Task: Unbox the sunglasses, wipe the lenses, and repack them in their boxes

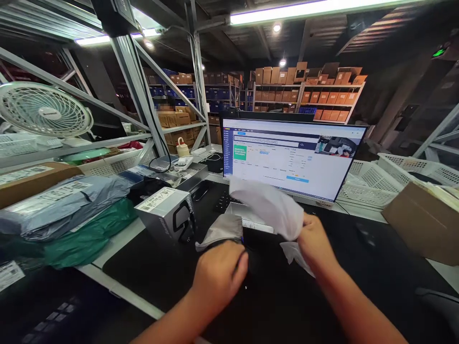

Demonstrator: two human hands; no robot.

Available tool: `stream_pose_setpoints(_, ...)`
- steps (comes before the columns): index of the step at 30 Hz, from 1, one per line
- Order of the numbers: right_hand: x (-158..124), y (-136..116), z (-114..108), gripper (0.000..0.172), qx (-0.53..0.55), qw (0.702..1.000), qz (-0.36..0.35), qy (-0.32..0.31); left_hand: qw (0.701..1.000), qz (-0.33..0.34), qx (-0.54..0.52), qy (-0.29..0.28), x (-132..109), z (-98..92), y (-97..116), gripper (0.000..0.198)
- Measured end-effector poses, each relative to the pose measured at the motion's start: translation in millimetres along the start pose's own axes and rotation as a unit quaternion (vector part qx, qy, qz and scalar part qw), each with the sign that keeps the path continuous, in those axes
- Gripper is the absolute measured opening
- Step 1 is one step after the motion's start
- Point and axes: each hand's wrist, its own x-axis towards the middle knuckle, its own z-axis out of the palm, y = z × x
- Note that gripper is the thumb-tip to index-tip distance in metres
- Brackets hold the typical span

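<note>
My left hand (pixel 219 276) is closed on the edge of a grey plastic mailing bag (pixel 221 231) that lies on the black desk mat (pixel 150 267). My right hand (pixel 314 243) is closed on a crumpled sheet of white plastic wrapping (pixel 269 204), lifted in front of the monitor (pixel 292 155). Another bit of the white wrapping hangs below my right hand. A small grey tray or box (pixel 247 215) sits behind the bag, partly hidden by the wrapping.
A grey product box (pixel 165 215) stands left of my hands. Grey and green parcels (pixel 68 220) pile at the left, under a white fan (pixel 43 111). White baskets (pixel 394 174) and a cardboard box (pixel 419 222) sit at the right. Shelves of cartons fill the background.
</note>
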Motion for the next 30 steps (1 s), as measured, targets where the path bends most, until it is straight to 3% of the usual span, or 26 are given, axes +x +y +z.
stream_pose_setpoints(2, 10, 1, -17, 0.026, 0.061, 0.998, 0.019, 0.011, 0.974, -0.144, 0.091, -0.147, 24, 1.1, -9, 0.033)
stream_pose_setpoints(3, 13, 1, -24, 0.027, 0.075, 0.997, 0.019, 0.017, 0.959, -0.181, 0.115, -0.185, 37, 4.1, -12, 0.034)
stream_pose_setpoints(7, 13, -4, -32, 0.027, 0.03, 0.999, -0.007, 0.041, 0.93, -0.206, 0.135, -0.272, 77, 27.6, -14, 0.037)
stream_pose_setpoints(10, 9, -11, -29, 0.024, -0.055, 0.996, -0.043, 0.047, 0.918, -0.207, 0.133, -0.31, 88, 41.1, -11, 0.022)
stream_pose_setpoints(12, 8, -14, -28, 0.023, -0.096, 0.993, -0.058, 0.048, 0.916, -0.211, 0.131, -0.314, 90, 39.1, -12, 0.01)
stream_pose_setpoints(15, 9, -14, -30, 0.023, -0.098, 0.993, -0.048, 0.05, 0.925, -0.215, 0.135, -0.281, 87, 16.1, -26, 0.019)
stream_pose_setpoints(18, 13, -11, -37, 0.022, -0.009, 0.999, -0.004, 0.033, 0.937, -0.222, 0.143, -0.23, 71, -17.4, -46, 0.03)
stream_pose_setpoints(21, 15, -10, -41, 0.024, 0.074, 0.994, 0.077, -0.03, 0.971, -0.175, 0.103, -0.125, 39, -35.6, -57, 0.026)
stream_pose_setpoints(25, 12, -12, -32, 0.034, 0.122, 0.977, 0.15, -0.085, 0.993, -0.071, 0.073, 0.057, -13, -25.0, -50, 0.023)
stream_pose_setpoints(30, 1, -16, -12, 0.021, 0.159, 0.963, 0.176, -0.128, 0.977, 0.074, 0.164, 0.113, -46, -10.8, -37, 0.024)
